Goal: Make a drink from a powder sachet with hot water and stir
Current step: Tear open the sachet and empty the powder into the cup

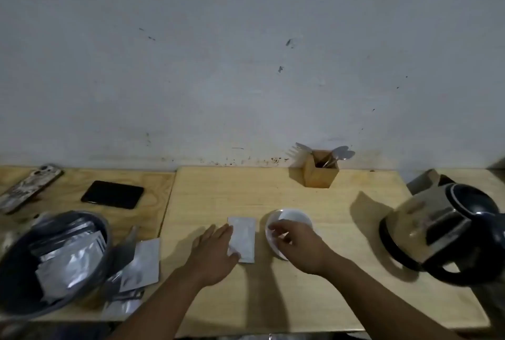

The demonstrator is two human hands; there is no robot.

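Your sachet (243, 238) lies flat on the wooden table (273, 298), its long axis running away from you toward the wall, just left of the white cup (289, 226). No writing on it can be read. Your left hand (214, 253) rests open, fingers spread, on the sachet's left edge without clasping it. Your right hand (297, 246) curls loosely over the cup's near rim; whether it grips is unclear. The kettle (448, 233) stands at right.

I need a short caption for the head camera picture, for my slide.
Left hand rests on a sachet lying flat; right hand touches the white cup, kettle nearby.
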